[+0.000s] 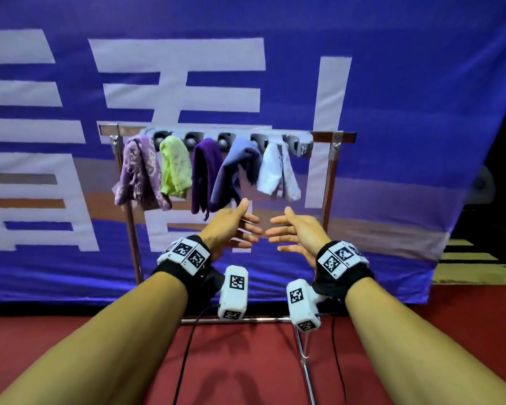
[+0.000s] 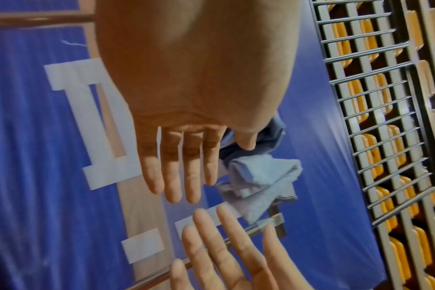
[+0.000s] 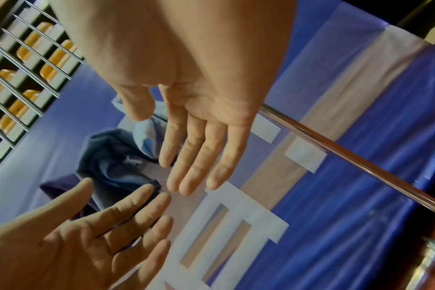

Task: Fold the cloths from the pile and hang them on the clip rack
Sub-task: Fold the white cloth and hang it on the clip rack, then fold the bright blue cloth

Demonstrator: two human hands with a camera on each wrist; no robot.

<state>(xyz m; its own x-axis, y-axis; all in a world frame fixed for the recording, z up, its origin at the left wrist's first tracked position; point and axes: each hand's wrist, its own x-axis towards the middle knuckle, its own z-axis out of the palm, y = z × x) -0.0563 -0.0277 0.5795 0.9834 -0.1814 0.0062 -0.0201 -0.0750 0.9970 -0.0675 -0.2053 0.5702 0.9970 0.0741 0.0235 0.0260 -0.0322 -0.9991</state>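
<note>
Both hands were empty, fingers straight and spread, palms facing each other, in front of and below the clip rack (image 1: 225,138). Left hand (image 1: 231,226) sat just below the blue-grey cloth (image 1: 234,171), thumb tip close under that cloth's lower edge; contact could not be told. Right hand (image 1: 295,232) sat below the white cloth (image 1: 278,173), apart from it. Fingertips of the two hands were near each other, not touching. Neither grip held anything.

Five cloths hung from the clip rack, left to right: mauve patterned cloth (image 1: 140,171), lime green cloth (image 1: 174,168), dark purple cloth (image 1: 206,173), then the blue-grey one, then the white one. The clip to the right of the white cloth was bare.

The rack sat on a metal stand (image 1: 329,182) in front of a blue banner (image 1: 406,83) with big white characters. Red floor (image 1: 246,361) lay under the stand.

Left wrist view showed its own hand (image 2: 184,149) flat with the white cloth (image 2: 261,182) behind the fingers. Right wrist view showed its hand (image 3: 201,121) flat too.
</note>
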